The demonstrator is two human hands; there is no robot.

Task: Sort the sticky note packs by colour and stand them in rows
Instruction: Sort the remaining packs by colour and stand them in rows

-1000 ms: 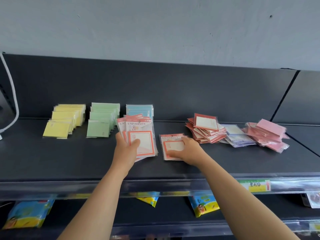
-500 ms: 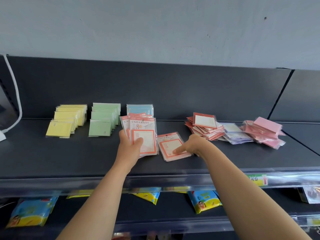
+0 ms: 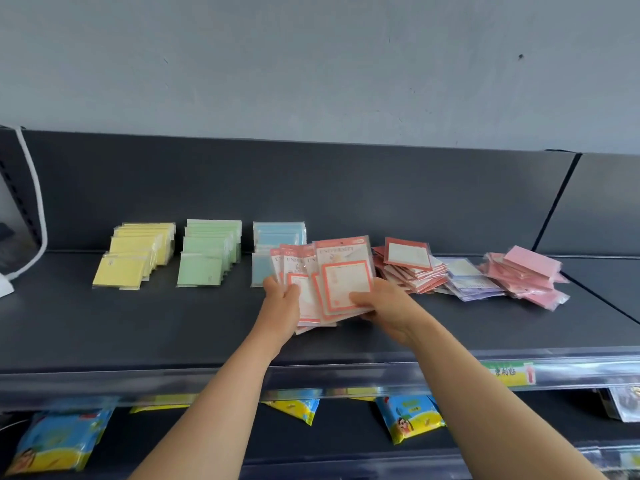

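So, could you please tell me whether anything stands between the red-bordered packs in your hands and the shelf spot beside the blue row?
Nothing visible does. The left hand and right hand hold the red-bordered packs before the blue row; they hide that spot, and the loose red pile lies close by.

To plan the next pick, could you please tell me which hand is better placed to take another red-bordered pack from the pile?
Probably right: the right hand sits beside the red-bordered pile, while the left hand grips the fanned bundle on the far side.
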